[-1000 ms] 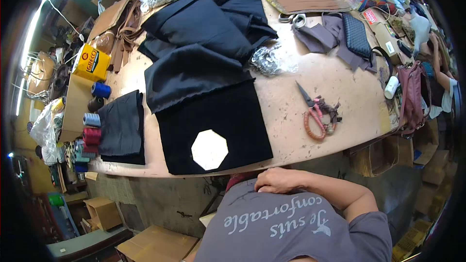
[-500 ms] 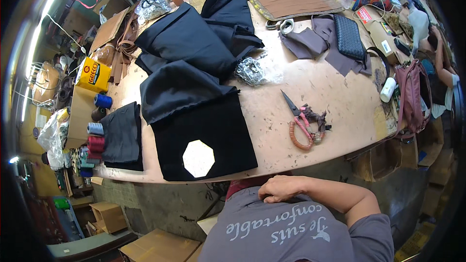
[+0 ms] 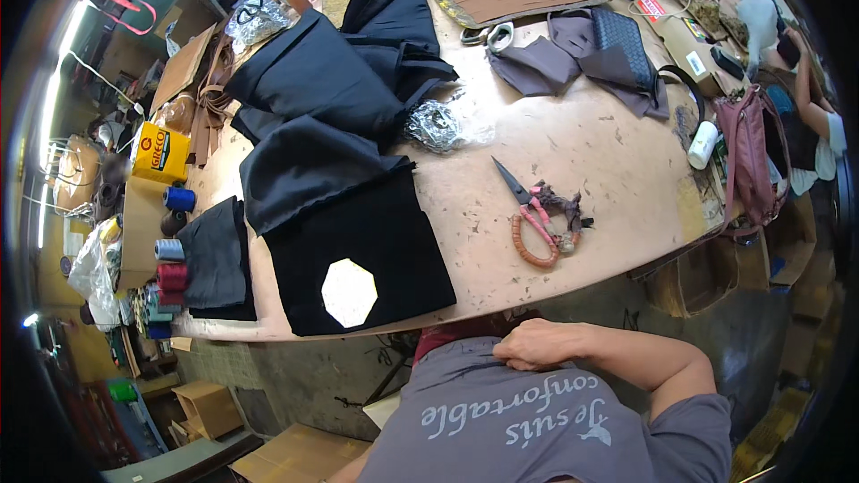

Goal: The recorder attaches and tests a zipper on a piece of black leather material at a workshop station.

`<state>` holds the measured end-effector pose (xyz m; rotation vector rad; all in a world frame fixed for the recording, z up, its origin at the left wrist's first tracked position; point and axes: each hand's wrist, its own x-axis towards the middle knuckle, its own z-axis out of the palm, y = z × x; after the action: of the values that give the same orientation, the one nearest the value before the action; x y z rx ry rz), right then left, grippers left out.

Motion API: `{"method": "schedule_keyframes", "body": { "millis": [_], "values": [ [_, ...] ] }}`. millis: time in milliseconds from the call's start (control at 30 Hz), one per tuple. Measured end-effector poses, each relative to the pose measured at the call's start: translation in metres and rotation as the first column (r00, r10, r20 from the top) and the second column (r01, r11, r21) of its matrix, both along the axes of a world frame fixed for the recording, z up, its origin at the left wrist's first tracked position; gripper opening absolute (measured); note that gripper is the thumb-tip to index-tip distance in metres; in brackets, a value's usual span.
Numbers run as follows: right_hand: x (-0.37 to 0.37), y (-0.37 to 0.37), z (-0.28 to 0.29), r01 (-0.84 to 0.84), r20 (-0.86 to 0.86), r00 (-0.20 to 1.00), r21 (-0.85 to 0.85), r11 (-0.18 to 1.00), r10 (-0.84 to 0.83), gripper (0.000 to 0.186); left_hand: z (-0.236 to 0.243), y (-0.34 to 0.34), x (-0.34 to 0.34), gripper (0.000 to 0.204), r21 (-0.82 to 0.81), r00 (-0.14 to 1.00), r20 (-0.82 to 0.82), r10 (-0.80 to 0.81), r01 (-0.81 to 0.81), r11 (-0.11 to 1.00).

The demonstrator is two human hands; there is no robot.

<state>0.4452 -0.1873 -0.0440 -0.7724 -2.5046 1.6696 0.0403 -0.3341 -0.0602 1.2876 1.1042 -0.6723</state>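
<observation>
My right hand (image 3: 535,345) is at my waist, its fingers curled closed on the hem of my grey T-shirt (image 3: 501,398). Only a sliver of my left forearm (image 3: 355,468) shows at the lower edge; that hand is out of sight. In front of me, a white octagonal piece (image 3: 349,293) lies flat on black cloth (image 3: 412,246) near the table's edge. Smooth black fabric (image 3: 313,161) is folded back over that cloth's far part. Scissors (image 3: 528,219) with wrapped handles lie to the right, blades pointing away, with a dark rag strip around one handle.
A second folded black cloth (image 3: 217,259) lies left, beside thread spools (image 3: 170,277) and a yellow box (image 3: 160,153). Crumpled clear plastic (image 3: 434,125), dark fabric pieces (image 3: 537,64) and a woven black pouch (image 3: 617,49) lie farther back. A pink bag (image 3: 753,156) hangs right; another person's arm (image 3: 808,80) is beyond.
The view has shifted, so the table's things sit slightly farther left in the picture. My right hand stays at my shirt hem, and a bit of my left forearm has come into view.
</observation>
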Motion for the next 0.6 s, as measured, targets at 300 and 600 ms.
{"method": "schedule_keyframes", "body": {
  "millis": [300, 600],
  "values": [
    [0.043, -0.041, -0.001, 0.244, 0.024, 0.97, -0.098, 0.965, -0.243, 0.013, -0.021, 0.011, -0.009, 0.031, 0.073, 0.967, 0.049, -0.252, 0.248, 0.966],
    [0.061, -0.07, 0.016, 0.408, 0.182, 0.91, -0.22, 0.886, -0.373, 0.017, 0.05, 0.103, 0.069, 0.027, 0.051, 0.907, -0.113, -0.406, 0.413, 0.909]
  ]
}}
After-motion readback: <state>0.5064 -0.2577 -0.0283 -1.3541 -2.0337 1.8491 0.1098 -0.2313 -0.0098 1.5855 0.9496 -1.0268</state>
